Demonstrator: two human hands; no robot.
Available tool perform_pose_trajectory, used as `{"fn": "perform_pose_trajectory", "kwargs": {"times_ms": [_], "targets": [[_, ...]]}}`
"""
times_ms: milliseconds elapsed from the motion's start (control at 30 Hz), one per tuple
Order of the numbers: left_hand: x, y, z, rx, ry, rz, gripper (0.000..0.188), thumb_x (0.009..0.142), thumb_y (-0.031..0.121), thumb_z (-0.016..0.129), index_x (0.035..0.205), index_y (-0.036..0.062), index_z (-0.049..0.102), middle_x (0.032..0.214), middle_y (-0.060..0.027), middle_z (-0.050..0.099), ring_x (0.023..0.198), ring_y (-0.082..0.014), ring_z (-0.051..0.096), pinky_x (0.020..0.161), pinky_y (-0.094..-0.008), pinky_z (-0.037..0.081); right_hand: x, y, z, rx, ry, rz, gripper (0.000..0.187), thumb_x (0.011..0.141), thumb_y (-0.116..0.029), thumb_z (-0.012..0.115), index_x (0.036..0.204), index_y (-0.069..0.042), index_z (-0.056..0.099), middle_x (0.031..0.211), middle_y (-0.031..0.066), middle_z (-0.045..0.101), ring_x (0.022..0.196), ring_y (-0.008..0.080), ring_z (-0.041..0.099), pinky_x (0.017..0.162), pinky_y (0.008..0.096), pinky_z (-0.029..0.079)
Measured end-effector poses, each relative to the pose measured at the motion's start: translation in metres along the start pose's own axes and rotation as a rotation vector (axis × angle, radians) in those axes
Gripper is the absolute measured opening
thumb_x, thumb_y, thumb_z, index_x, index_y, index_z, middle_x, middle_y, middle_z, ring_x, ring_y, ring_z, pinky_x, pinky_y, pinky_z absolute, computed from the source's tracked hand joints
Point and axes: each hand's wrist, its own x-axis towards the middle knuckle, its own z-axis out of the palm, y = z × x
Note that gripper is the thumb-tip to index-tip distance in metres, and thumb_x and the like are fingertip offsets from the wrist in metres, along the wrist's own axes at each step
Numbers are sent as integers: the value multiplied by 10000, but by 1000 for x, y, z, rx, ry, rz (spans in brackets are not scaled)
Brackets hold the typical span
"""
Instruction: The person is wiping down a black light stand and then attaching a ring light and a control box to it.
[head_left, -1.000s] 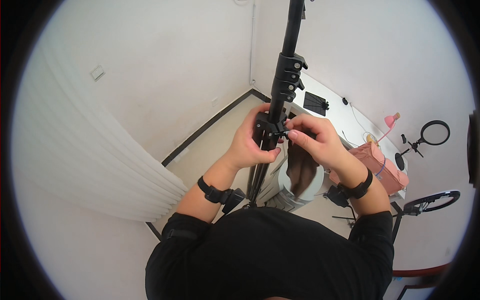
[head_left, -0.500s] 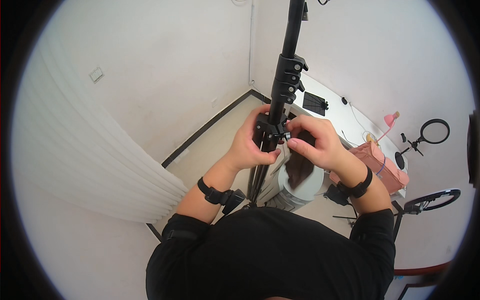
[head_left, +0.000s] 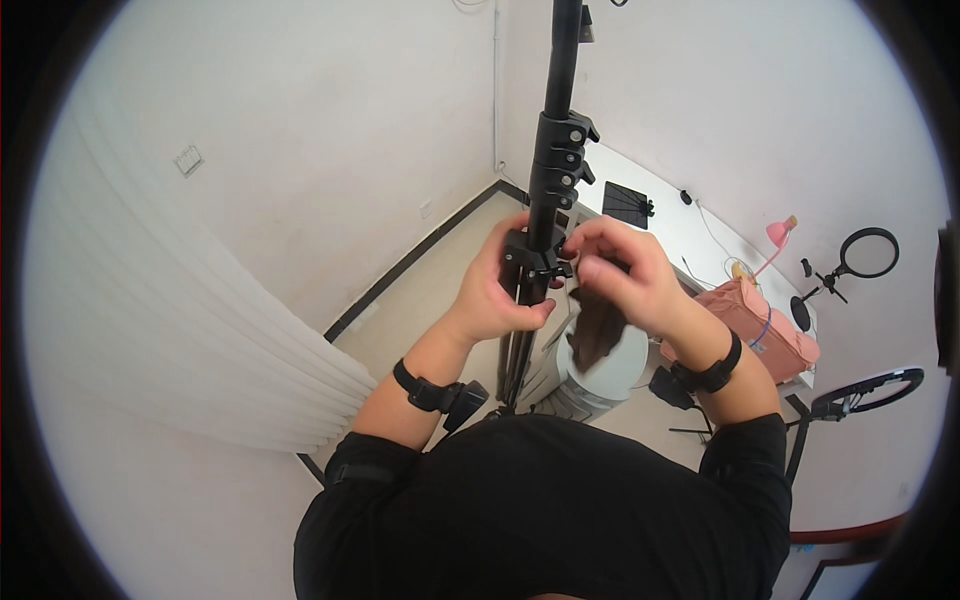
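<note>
A black telescoping tripod stand (head_left: 563, 60) rises in front of me, with lever clamps (head_left: 565, 160) stacked on its column. My left hand (head_left: 490, 290) wraps round the stand's collar (head_left: 522, 255), fingers behind it and thumb toward me. At the collar's right side, my right hand (head_left: 635, 270) has its fingers curled beside a small knob (head_left: 560, 270). Its index fingertip reaches the collar and its thumb is slightly blurred. Whether the fingertips grip the knob is hard to see. Dark legs run down below my left hand.
A white desk (head_left: 665, 195) with a black flat stand (head_left: 627, 205) lies beyond my right hand. A pink lamp (head_left: 779, 233), pink bag (head_left: 748, 310) and ring light (head_left: 869, 253) stand to the right. Below are a white round-topped container (head_left: 620, 365) and a blurred brown shape (head_left: 598, 335). A white curtain (head_left: 200, 300) hangs left.
The stand's upper part has shifted slightly left in view. My right thumb has drawn in closer to the index finger. My left hand keeps its hold on the collar.
</note>
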Motion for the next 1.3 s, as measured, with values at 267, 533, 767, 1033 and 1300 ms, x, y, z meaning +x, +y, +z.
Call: {"fn": "perform_pose_trajectory", "kwargs": {"times_ms": [267,533,767,1033,1300], "targets": [[1,-2,2,32,36,-49,969,640,7,799,1496,57,347,1268,-88,562,1156,-216,617,989,-366,527,2,-1,-2,305,-165,395,200,962,-207,722,976,-16,665,767,4,651,697,89,620,625,261,502],[6,-7,10,-48,-21,22,923,679,-44,764,1486,52,325,1286,-140,619,1168,-227,643,985,-371,553,-1,10,-10,-909,170,-923,211,777,-60,754,986,-49,723,710,-2,546,576,148,557,497,305,423],[5,-11,6,1,-17,34,931,664,-4,794,1476,67,343,1274,-143,609,1195,-243,628,996,-384,544,-11,17,-4,153,-108,121,206,897,-171,771,1028,-30,698,726,76,643,666,212,642,599,331,503],[2,-19,1,88,-9,26,925,669,28,820,1459,72,340,1248,-128,587,1153,-220,627,964,-380,551,-3,9,-8,-476,15,-363,283,764,-59,844,1003,-62,693,815,45,642,677,177,635,596,293,494],[2,-11,11,290,101,-39,818,721,-1,805,1402,74,357,1208,-116,624,1063,-186,634,915,-322,543,18,-41,-53,900,295,153,354,947,-87,596,1288,-2,555,1234,112,621,1153,202,596,1002,324,476]]}}
